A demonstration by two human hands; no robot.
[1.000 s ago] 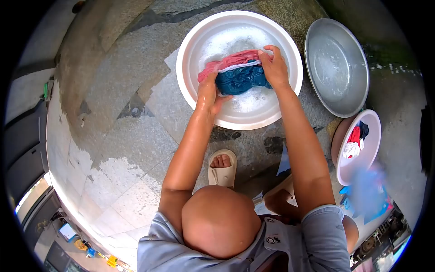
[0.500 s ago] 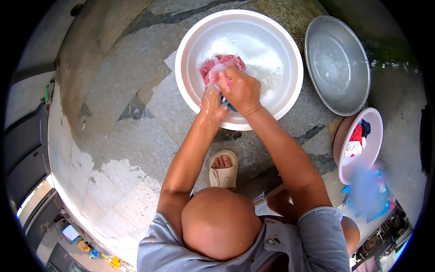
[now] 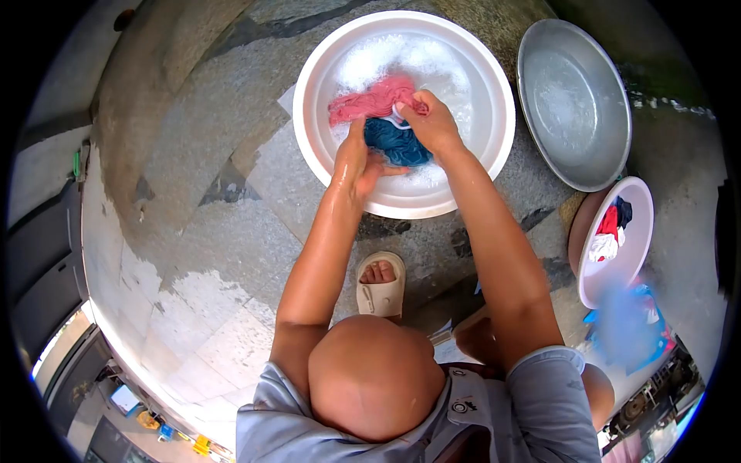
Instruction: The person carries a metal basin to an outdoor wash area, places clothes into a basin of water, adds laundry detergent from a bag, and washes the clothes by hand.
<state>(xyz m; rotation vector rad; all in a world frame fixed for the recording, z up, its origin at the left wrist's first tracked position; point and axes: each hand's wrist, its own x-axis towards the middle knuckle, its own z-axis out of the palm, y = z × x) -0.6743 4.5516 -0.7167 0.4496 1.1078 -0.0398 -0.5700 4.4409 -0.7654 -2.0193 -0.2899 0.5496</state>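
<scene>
A white basin [image 3: 500,123] with soapy water holds a wet pink and blue garment [image 3: 397,143], its pink part above the blue, with a white band between them. My left hand [image 3: 353,166] is at the garment's left side, its thumb on the cloth and its other fingers partly under the blue part. My right hand [image 3: 432,123] pinches the garment at its right side, near the white band. Foam floats in the upper part of the basin.
A grey metal basin [image 3: 571,108] stands to the right. Below it a pink basin [image 3: 624,255] holds red, white and dark clothes [image 3: 606,235]. A blurred blue plastic bag [image 3: 629,328] is at the lower right. My sandalled foot [image 3: 380,285] is on the wet stone floor.
Half a second ago my right hand was a fist bunching the pink cloth beside my left hand. It has moved right, and the garment is spread out again with its blue part showing.
</scene>
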